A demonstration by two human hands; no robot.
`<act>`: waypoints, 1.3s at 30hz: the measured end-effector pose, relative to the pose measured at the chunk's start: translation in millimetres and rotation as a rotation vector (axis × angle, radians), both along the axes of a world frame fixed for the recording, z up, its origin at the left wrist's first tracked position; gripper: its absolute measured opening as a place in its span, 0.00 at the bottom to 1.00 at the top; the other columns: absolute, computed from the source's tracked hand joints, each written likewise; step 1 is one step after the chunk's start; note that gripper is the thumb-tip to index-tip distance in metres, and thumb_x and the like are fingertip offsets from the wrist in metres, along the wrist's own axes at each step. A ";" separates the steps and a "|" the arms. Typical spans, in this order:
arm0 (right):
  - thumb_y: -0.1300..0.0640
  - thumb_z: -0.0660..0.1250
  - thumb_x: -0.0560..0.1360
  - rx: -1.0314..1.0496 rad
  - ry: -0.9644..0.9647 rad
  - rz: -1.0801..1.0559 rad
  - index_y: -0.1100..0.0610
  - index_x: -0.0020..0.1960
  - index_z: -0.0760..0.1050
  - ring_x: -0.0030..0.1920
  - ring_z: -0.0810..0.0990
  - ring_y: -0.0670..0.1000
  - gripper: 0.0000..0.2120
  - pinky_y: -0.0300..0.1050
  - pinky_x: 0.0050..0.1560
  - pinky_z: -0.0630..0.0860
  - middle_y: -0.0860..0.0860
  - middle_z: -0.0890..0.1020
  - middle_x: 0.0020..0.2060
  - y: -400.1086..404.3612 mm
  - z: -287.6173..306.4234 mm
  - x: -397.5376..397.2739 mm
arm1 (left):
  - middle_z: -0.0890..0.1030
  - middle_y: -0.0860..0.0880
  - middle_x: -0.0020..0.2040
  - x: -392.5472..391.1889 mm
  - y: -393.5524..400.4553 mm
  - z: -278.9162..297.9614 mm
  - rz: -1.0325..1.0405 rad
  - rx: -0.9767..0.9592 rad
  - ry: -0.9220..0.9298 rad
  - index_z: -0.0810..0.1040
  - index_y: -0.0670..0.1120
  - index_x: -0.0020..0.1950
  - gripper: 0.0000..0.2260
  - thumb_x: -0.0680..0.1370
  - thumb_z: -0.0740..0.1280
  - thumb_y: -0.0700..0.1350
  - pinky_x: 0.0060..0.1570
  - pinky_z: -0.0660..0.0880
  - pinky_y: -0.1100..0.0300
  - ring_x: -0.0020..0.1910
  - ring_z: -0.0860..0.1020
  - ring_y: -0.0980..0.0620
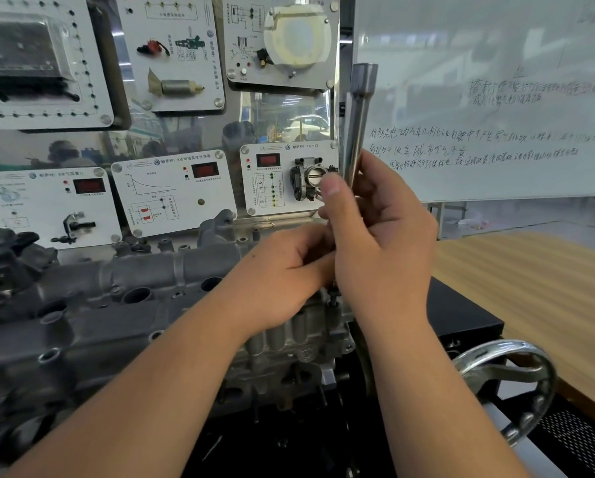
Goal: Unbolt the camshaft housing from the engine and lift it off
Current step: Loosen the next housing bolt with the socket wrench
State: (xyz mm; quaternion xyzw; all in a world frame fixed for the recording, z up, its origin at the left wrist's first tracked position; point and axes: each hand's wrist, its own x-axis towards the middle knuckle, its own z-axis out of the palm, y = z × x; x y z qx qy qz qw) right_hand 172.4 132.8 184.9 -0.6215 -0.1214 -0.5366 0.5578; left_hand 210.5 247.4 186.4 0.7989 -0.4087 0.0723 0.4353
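A big grey engine [123, 326] sits on a stand in a workshop. On top of it lies the camshaft housing [144, 270], a long grey metal part with round holes, running from the left side to the middle. Behind it stands a display board [172, 188] with white panels, small red screens and car parts. To the right is a whiteboard [496, 98] with handwriting. Below that is a wooden table [547, 281] with bare top, and a black box [461, 315] sits between the table and the engine. A shiny metal handwheel [509, 384] sticks out at the lower right, near the right arm.

The right hand [382, 243] has its fingers curled around a long silver wrench [356, 125] that stands straight up. The left hand [285, 270] is curled just beside it, touching the right hand; it seems to pinch the wrench's lower part, but that is hidden. Both hands are over the right end of the engine.
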 end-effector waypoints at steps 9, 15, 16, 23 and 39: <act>0.50 0.64 0.81 -0.049 -0.077 -0.047 0.46 0.47 0.80 0.40 0.82 0.50 0.07 0.47 0.40 0.79 0.47 0.80 0.33 1.2 0.1 -3.6 | 0.85 0.51 0.54 -4.3 0.8 0.4 -0.022 -0.018 0.038 0.81 0.51 0.60 0.16 0.80 0.61 0.57 0.61 0.77 0.43 0.56 0.83 0.50; 0.47 0.67 0.79 0.018 -0.034 -0.001 0.48 0.68 0.77 0.47 0.85 0.45 0.18 0.47 0.49 0.82 0.44 0.86 0.45 -1.6 0.4 -0.9 | 0.85 0.47 0.51 -1.9 -0.1 0.8 0.041 0.030 -0.048 0.80 0.48 0.57 0.11 0.81 0.66 0.54 0.54 0.78 0.40 0.52 0.83 0.45; 0.46 0.69 0.78 0.005 -0.039 -0.011 0.47 0.67 0.77 0.47 0.84 0.45 0.19 0.47 0.49 0.82 0.43 0.85 0.46 -0.8 0.0 -1.5 | 0.85 0.46 0.50 -0.9 -0.4 0.3 0.052 0.026 -0.061 0.80 0.47 0.56 0.09 0.81 0.68 0.50 0.52 0.79 0.40 0.50 0.83 0.45; 0.53 0.64 0.82 -0.058 -0.053 -0.013 0.53 0.47 0.82 0.39 0.82 0.49 0.10 0.41 0.39 0.75 0.44 0.79 0.32 -2.2 -0.1 -3.4 | 0.85 0.54 0.53 -4.0 0.1 0.5 -0.010 -0.021 0.004 0.81 0.55 0.58 0.11 0.80 0.63 0.56 0.59 0.78 0.45 0.54 0.83 0.54; 0.52 0.64 0.81 -0.079 -0.078 -0.059 0.50 0.42 0.78 0.39 0.83 0.51 0.10 0.49 0.37 0.79 0.47 0.79 0.31 -3.1 0.2 -3.9 | 0.86 0.54 0.51 -0.1 -0.1 -0.4 -0.075 -0.076 0.079 0.82 0.58 0.56 0.10 0.79 0.63 0.56 0.59 0.78 0.49 0.53 0.83 0.54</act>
